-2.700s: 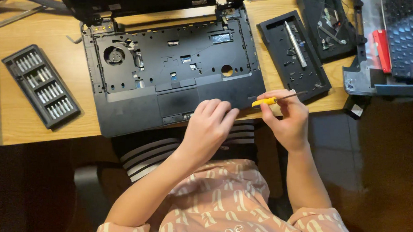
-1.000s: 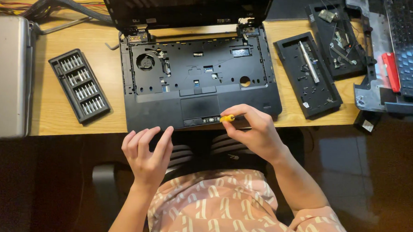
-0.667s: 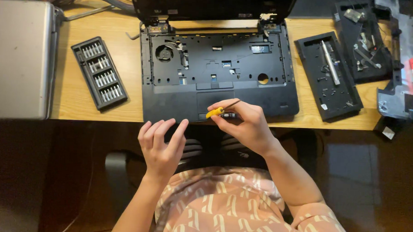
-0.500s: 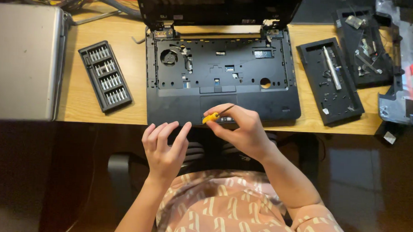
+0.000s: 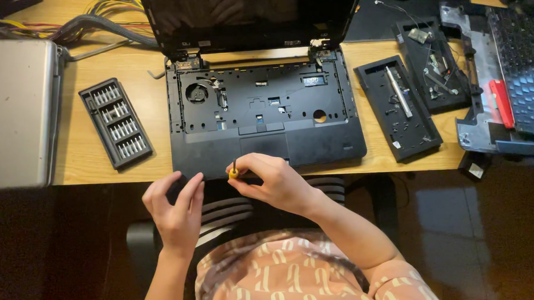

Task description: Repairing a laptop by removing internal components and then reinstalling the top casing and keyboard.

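While the right hand (image 5: 275,183) pinches a small yellow-handled screwdriver (image 5: 233,172) at the stripped laptop's (image 5: 262,114) near edge, the left hand (image 5: 176,209) hovers loosely open, fingers apart, holding nothing.

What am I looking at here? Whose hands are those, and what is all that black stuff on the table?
The camera sits on a person's head and looks down, so you see their own two hands. The right hand holds a small screwdriver with a yellow handle at the front edge of an opened laptop. Its keyboard is off, so you can see inside, even the round fan. The left hand rests at the laptop's front corner and holds nothing. On the wooden desk lie a black case of screwdriver bits, two black trays of parts, a grey metal box and some cables.
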